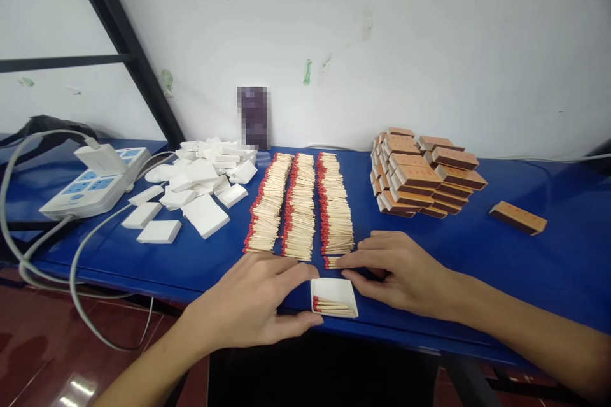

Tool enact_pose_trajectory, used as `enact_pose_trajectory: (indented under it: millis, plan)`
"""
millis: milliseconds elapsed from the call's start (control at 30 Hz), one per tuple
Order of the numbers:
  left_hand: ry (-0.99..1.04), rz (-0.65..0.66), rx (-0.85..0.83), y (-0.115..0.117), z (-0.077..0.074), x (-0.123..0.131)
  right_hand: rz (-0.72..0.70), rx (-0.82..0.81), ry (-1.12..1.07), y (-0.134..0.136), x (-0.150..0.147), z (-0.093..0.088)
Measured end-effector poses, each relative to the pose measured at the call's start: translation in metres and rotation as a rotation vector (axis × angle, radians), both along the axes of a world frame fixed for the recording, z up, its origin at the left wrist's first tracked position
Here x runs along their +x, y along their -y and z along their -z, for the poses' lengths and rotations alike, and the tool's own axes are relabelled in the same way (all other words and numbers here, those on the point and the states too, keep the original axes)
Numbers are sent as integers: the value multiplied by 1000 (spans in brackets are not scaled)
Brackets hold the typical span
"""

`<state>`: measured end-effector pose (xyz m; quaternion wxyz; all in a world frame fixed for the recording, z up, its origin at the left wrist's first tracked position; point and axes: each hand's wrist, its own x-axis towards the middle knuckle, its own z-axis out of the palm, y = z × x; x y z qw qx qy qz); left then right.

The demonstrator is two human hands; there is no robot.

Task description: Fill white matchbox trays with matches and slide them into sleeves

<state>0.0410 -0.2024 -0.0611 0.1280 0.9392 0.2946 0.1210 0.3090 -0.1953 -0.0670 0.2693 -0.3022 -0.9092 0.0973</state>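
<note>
Left hand [260, 302] arched at tray [334, 288], right hand [394, 270] loosely curled, touching matches [330, 263]

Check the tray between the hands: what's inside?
Red-headed matches lie along the near side of the tray, heads to the left; beyond them its white interior shows bare. Whatever lies beneath the top matches is covered, so the exact count is unclear.
</note>
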Motion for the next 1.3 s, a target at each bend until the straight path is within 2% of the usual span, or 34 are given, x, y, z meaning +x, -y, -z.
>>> enact_pose_trajectory:
  millis: [167, 433, 1300]
  plan:
    - [5, 3, 14, 0, 0, 0, 6, 6, 3, 0, -2, 0]
    - [7, 7, 17, 0, 0, -1, 142, 23, -7, 3, -3, 2]
    - [55, 21, 13, 1, 0, 0, 65, -41, -28, 4, -5, -3]
